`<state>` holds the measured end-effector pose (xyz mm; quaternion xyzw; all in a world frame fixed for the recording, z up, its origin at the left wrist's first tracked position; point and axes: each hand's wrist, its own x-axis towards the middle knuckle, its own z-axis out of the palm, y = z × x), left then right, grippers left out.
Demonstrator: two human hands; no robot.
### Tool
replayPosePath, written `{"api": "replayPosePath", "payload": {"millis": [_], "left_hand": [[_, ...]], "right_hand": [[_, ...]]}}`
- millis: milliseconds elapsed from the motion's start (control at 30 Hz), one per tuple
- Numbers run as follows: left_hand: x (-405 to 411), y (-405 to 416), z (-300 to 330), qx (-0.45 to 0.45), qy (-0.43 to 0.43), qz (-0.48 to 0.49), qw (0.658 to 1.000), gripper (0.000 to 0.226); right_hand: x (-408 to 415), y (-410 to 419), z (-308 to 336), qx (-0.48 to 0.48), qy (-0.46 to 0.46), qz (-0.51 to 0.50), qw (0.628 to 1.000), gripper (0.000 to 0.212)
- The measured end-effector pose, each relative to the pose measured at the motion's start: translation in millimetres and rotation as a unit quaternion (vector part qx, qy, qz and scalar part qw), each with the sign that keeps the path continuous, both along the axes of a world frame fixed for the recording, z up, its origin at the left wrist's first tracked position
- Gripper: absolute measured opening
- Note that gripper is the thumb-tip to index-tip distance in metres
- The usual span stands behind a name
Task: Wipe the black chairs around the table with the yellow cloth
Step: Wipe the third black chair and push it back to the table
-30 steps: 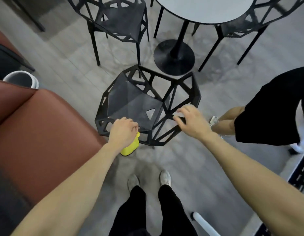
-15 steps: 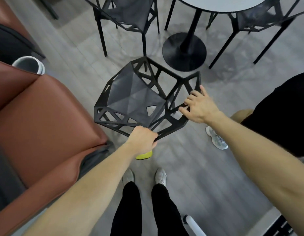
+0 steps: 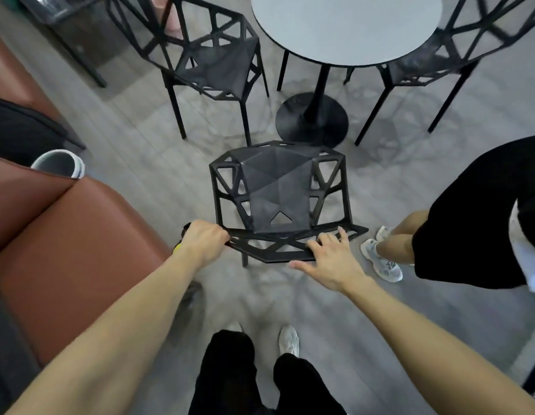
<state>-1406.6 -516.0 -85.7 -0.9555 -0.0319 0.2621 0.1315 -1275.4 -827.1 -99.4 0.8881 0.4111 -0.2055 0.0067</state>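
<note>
- Head view: the near black chair (image 3: pixel 276 193) stood on the grey floor (image 3: pixel 335 319) before the round table (image 3: pixel 347 28), its backrest toward the person.
- Left hand (image 3: pixel 204 241) clenched the backrest's left corner, the yellow cloth (image 3: pixel 177 248) barely showing beneath it.
- Right hand (image 3: pixel 332 260) lay with fingers spread on the backrest's top edge.
- Two further black chairs (image 3: pixel 213 59) flanked the table.

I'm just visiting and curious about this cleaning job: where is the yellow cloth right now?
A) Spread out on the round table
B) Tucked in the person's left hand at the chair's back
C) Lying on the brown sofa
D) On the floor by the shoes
B: a bit of the yellow cloth peeks out under the left hand, which grips the near black chair's backrest.
</note>
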Motion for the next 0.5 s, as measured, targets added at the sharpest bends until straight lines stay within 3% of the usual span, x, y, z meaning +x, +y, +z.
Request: {"api": "replayPosePath", "payload": {"millis": [167,367,500], "left_hand": [[67.8,40.9,-10.9,-0.014,-0.011,-0.037,0.999,0.021],[158.9,104.2,-7.8,-0.051,-0.039,-0.149,0.987,0.029],[188.2,112.9,-7.5,-0.089,-0.018,-0.185,0.978,0.028]], "right_hand": [[41.6,24.9,-1.8,-0.012,-0.004,-0.058,0.998,0.1],[97.8,67.9,-3.6,0.022,-0.028,-0.127,0.991,0.09],[124.8,69.1,1.0,-0.031,0.032,-0.119,0.992,0.095]]}}
